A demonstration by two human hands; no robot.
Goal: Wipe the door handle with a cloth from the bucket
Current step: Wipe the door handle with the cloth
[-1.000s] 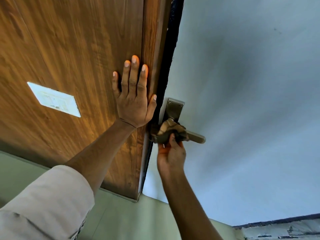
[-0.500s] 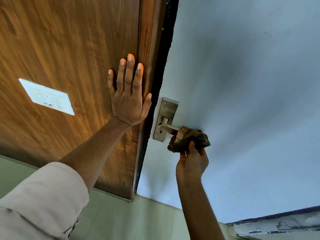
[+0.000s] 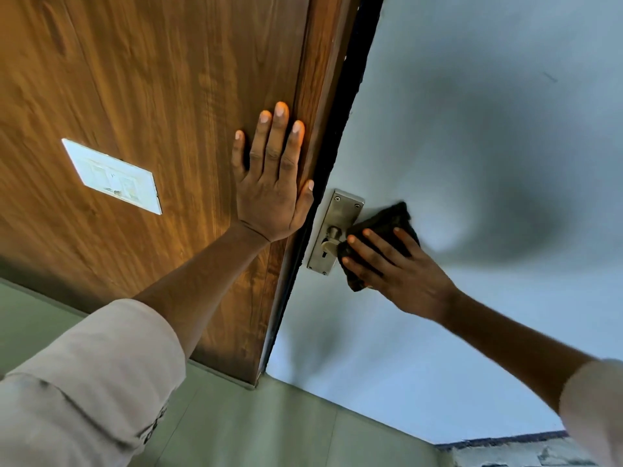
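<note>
A: Where was the left hand (image 3: 269, 183)?

B: Flat on the brown wood panel (image 3: 151, 96), fingers spread and pointing up, gripping nothing. It lay close to the panel's right edge, with the thumb at the dark gap (image 3: 340, 123) between the wood and the pale door (image 3: 472, 112).

A: And the right hand (image 3: 401, 267)?

B: It pressed a dark cloth (image 3: 387, 227) against the door, just right of the handle's metal plate (image 3: 337, 227). The fingers lay spread over the cloth, not curled round it, so it was pinned under the palm and fingers, not pinched.

A: Could you see the handle (image 3: 332, 239) itself?

B: Only its round stem on the plate, with the keyhole below. The lever ran right, under the cloth and fingers, so most of it was hidden. The cloth's left edge touched the stem area and overlapped the plate's right edge.

A: Anything else on the panel?

B: A white switch plate (image 3: 113, 176), well left of the left hand. A light rolled sleeve (image 3: 91, 375) covered the left upper arm at the lower left corner of the view, and a bit of pale sleeve showed at the right edge. Green floor (image 3: 269, 426) ran along the bottom of the door and panel.

A: The bucket?

B: I couldn't tell where it was.
</note>
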